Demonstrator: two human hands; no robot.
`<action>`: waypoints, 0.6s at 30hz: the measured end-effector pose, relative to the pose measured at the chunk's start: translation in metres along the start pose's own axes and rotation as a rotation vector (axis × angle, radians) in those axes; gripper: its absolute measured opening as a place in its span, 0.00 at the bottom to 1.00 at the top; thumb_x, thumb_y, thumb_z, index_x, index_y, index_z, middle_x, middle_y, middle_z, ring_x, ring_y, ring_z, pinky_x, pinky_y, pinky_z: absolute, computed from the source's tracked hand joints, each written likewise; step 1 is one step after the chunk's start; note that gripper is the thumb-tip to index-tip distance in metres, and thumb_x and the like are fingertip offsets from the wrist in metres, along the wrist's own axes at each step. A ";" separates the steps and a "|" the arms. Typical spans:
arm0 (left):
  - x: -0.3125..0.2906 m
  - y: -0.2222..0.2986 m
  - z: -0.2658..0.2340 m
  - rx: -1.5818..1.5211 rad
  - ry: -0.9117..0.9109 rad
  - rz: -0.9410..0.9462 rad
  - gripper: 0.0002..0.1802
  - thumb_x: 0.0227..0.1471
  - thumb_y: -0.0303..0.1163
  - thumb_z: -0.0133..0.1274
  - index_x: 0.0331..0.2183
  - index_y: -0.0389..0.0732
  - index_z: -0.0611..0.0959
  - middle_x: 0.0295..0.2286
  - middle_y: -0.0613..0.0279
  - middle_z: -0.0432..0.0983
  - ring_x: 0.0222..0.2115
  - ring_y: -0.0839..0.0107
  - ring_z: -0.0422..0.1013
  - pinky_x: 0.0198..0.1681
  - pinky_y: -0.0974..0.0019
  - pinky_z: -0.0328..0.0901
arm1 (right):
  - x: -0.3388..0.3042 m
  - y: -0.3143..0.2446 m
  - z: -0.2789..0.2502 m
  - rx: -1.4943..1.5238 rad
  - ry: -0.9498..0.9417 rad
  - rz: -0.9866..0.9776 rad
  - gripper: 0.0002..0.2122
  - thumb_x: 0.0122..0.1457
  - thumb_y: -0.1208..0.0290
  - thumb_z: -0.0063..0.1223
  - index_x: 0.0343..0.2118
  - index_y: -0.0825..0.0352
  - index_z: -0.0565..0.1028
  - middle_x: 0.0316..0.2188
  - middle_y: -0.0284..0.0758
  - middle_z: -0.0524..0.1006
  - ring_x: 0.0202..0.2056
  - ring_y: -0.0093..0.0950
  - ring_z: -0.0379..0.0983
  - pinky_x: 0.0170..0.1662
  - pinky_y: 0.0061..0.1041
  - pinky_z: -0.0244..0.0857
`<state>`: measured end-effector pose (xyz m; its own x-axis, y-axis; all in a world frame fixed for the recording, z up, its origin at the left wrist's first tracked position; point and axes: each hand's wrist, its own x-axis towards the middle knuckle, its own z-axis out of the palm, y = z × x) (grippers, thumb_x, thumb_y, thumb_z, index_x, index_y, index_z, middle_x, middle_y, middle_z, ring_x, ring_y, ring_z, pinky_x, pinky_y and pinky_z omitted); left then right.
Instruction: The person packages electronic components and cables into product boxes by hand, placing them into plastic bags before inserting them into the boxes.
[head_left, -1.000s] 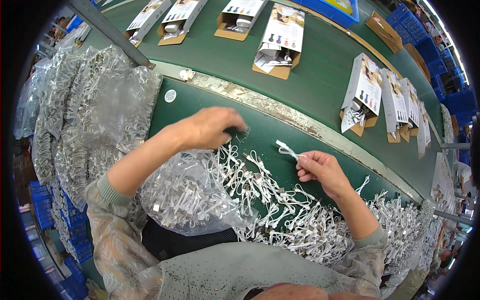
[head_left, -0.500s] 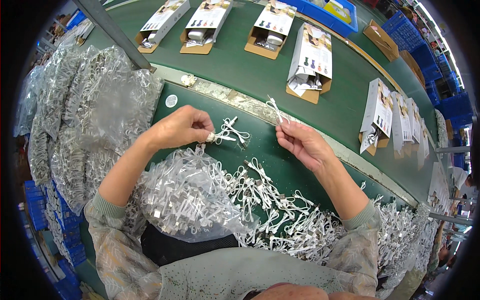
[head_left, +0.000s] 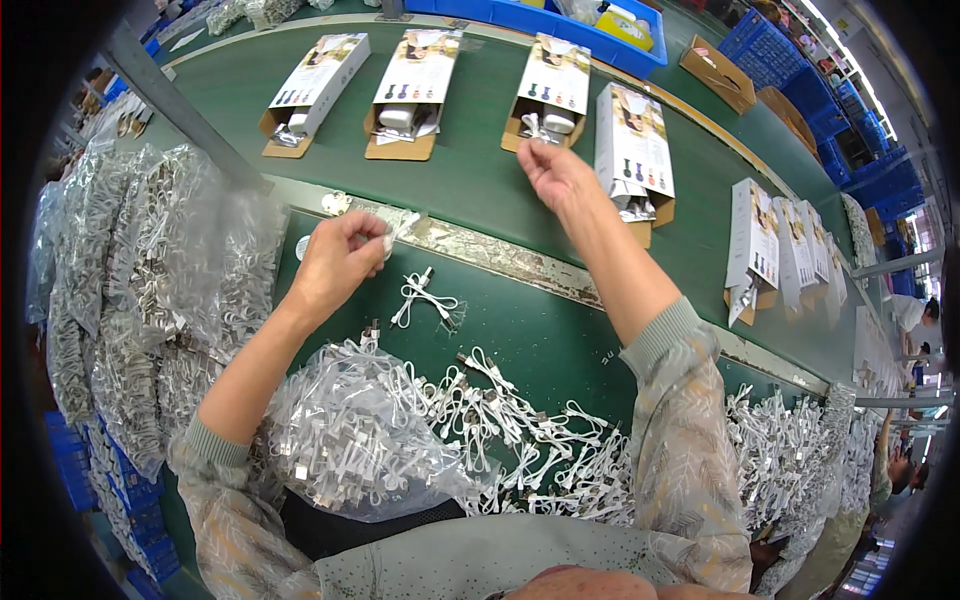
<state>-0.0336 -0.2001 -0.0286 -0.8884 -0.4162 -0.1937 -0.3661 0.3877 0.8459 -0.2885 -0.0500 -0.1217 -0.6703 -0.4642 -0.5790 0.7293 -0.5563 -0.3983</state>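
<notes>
My right hand (head_left: 556,176) reaches forward over the green belt, fingers pinched on a small white USB cable (head_left: 533,126). That cable is at the open end of a white printed box (head_left: 556,75), in front of a white rounded item (head_left: 557,120) inside. My left hand (head_left: 342,258) is closed on another white bundled cable (head_left: 402,229), above the worn metal edge. Below it, a bundled USB cable (head_left: 424,297) lies on the green table. Nearer me sit a clear plastic bag (head_left: 345,430) full of cables and a heap of loose cables (head_left: 560,450).
More open boxes lie along the belt (head_left: 470,160): two at left (head_left: 418,65), one beside my right wrist (head_left: 640,130), several at right (head_left: 755,235). Bagged cables (head_left: 150,300) are piled at left beside a metal post (head_left: 170,95). A blue bin (head_left: 480,12) stands beyond.
My right hand has carried its cable forward from the table edge to a box's open end. My left hand has moved up and away from the table with a cable. The view has shifted slightly.
</notes>
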 end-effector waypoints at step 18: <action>0.069 0.024 0.052 0.424 -0.050 0.372 0.15 0.43 0.32 0.54 0.35 0.35 0.78 0.35 0.46 0.74 0.39 0.51 0.70 0.43 0.56 0.63 | -0.186 0.065 -0.040 -1.685 -0.588 -0.544 0.15 0.49 0.62 0.58 0.32 0.69 0.72 0.26 0.39 0.74 0.28 0.34 0.72 0.33 0.31 0.67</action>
<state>-0.1176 -0.1768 -0.0471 -0.9872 -0.1527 0.0468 -0.0961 0.8017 0.5900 -0.1111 0.0276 -0.0679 -0.5344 -0.8450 -0.0202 -0.4493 0.3043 -0.8400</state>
